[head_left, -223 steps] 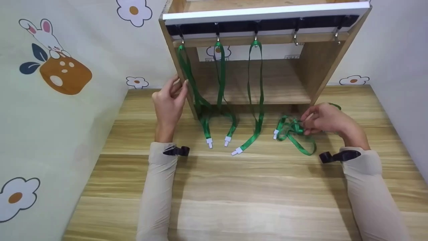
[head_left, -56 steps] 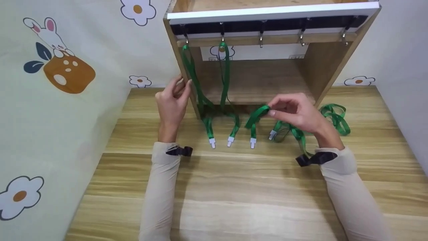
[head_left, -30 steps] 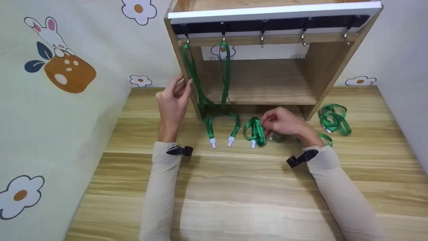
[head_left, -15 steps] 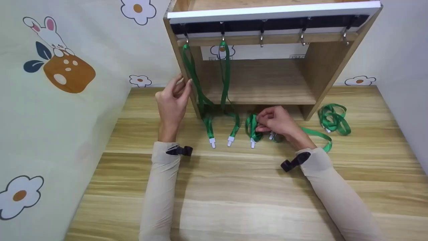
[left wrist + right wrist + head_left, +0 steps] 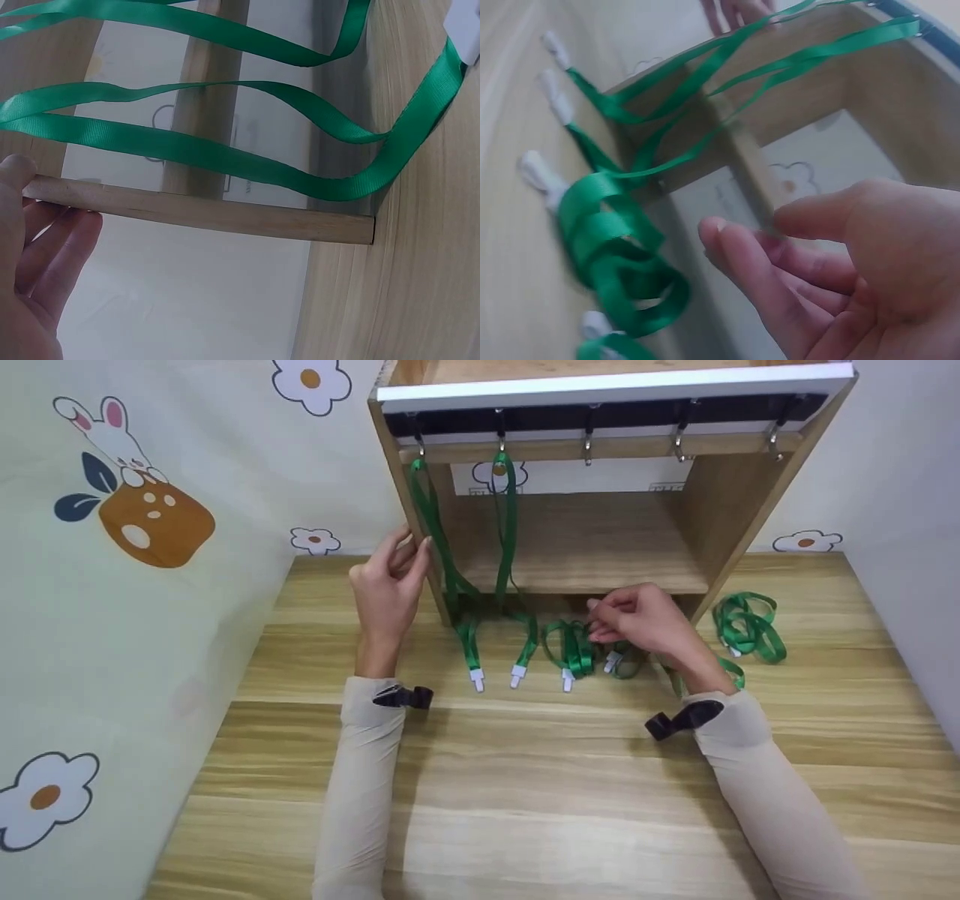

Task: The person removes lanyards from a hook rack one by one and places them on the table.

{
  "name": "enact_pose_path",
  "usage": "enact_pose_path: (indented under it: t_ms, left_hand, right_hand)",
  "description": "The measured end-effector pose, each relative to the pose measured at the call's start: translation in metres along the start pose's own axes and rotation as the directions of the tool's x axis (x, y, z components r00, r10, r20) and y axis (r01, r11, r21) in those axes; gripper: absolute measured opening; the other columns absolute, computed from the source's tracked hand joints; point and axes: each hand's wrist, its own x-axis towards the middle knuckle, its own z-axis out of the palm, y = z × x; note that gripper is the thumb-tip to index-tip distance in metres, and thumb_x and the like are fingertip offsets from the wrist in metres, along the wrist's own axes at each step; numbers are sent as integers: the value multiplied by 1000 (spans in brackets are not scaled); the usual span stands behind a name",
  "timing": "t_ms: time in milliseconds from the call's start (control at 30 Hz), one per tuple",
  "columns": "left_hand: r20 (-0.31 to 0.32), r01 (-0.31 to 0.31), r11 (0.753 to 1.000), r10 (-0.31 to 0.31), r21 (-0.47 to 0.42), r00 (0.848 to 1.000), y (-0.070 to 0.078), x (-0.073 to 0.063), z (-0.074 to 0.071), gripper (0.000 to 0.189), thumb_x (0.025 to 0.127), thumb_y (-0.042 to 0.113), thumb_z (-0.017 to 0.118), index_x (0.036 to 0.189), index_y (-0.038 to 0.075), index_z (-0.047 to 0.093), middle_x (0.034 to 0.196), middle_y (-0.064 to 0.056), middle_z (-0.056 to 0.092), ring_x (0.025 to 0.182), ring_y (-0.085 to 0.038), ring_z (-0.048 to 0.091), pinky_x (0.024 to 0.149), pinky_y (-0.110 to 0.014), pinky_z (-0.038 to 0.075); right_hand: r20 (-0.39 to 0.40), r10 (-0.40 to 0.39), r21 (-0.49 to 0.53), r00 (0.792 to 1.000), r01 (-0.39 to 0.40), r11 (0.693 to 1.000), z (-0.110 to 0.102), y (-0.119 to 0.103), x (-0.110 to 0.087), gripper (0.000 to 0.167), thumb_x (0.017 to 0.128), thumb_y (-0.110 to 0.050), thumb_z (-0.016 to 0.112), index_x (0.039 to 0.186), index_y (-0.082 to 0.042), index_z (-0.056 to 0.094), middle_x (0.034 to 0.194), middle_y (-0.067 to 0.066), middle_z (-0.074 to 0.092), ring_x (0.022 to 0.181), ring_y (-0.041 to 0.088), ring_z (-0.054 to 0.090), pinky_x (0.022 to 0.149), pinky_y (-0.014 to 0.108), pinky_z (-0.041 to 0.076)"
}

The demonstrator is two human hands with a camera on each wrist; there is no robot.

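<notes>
Wood-look surface (image 5: 480,810) with a cartoon-print wall (image 5: 225,457) behind, and a wooden shelf unit (image 5: 585,544) on the far side. Two green lanyards (image 5: 432,514) hang off the two leftmost hooks (image 5: 421,444), white clips (image 5: 478,680) down on the surface. Left hand (image 5: 386,585) has its grip clamped on the shelf's left side panel (image 5: 395,472). Right hand (image 5: 649,622) is just beside a bunched-up lanyard (image 5: 579,652) in the middle, its grip apart, fingers loosely curved. Another lanyard (image 5: 733,671) is partly hidden by the right wrist (image 5: 709,679), and a coiled one (image 5: 766,641) sits over on the right
</notes>
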Motion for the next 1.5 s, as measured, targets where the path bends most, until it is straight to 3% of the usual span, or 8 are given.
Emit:
enact_pose_path:
  t_ms: [200, 333, 433, 667, 833, 967, 1200, 1500]
  left_hand:
    - [6, 10, 1000, -10, -5, 1000, 0, 0, 3, 31, 101, 26, 79, 124, 5, 78, 120, -13, 81, 105, -22, 82, 82, -21, 66]
    - [1, -9, 1000, 9, -3, 1000, -1, 1, 5, 32, 101, 27, 79, 124, 4, 79, 119, -13, 81, 105, -21, 82, 82, -21, 66]
    - [-2, -29, 1000, 29, 10, 1000, -1, 1, 4, 33, 101, 28, 79, 124, 4, 78, 119, -13, 81, 105, -20, 82, 82, -20, 66]
    - [2, -3, 1000, 3, 24, 1000, -1, 2, 2, 30, 100, 26, 81, 124, 8, 79, 122, -7, 81, 108, -16, 80, 83, -23, 67]
    - [-2, 4, 1000, -4, 25, 1000, -2, 1, 0, 28, 99, 23, 82, 123, 7, 79, 121, -9, 81, 108, -19, 81, 83, -25, 67]
    - [-2, 10, 999, -10, 37, 1000, -1, 1, -1, 29, 99, 21, 82, 123, 5, 78, 122, -11, 81, 108, -22, 81, 82, -26, 68]
    - [-32, 22, 998, -20, 54, 999, 8, 2, -1, 28, 99, 17, 82, 123, 3, 79, 119, -11, 83, 107, -20, 82, 76, -35, 70]
    - [-262, -91, 996, 88, -1, 961, 19, 8, 2, 15, 100, 16, 80, 97, 2, 79, 80, -11, 71, 74, -16, 67, 63, -14, 57]
  right_hand:
    - [-96, -92, 3, 991, 93, 996, -22, -16, -19, 34, 109, -24, 67, 116, 9, 75, 100, 19, 80, 83, 18, 82, 79, 32, 70]
    - [-270, -180, 11, 946, 190, 982, -39, -25, -35, 34, 106, -27, 72, 112, 7, 77, 92, 15, 80, 75, 19, 81, 72, 31, 69]
    - [-430, -266, -25, 863, 283, 959, -52, -30, -45, 34, 104, -27, 76, 105, 7, 77, 84, 13, 79, 66, 17, 77, 63, 27, 67]
    - [-733, -347, -102, 586, 410, 907, -77, -33, -60, 37, 100, -23, 80, 89, 11, 76, 68, 0, 74, 51, 11, 65, 51, 16, 56]
    - [-825, -310, -75, 472, 453, 888, -87, -27, -62, 34, 94, -18, 86, 85, 10, 70, 65, 0, 65, 46, 11, 57, 49, 16, 50]
    - [-843, -291, -92, 453, 410, 907, -90, -17, -56, 30, 90, -22, 90, 98, -1, 71, 78, -3, 65, 65, 10, 61, 63, 19, 53]
    - [-819, -323, -155, 473, 360, 920, -88, -4, -46, 40, 90, -21, 90, 123, -8, 72, 110, -6, 71, 105, 17, 71, 91, 19, 61]
    - [-821, -309, -155, 480, 334, 930, -82, -5, -48, 34, 92, -21, 88, 121, -9, 75, 111, -10, 73, 107, 11, 74, 89, 14, 62]
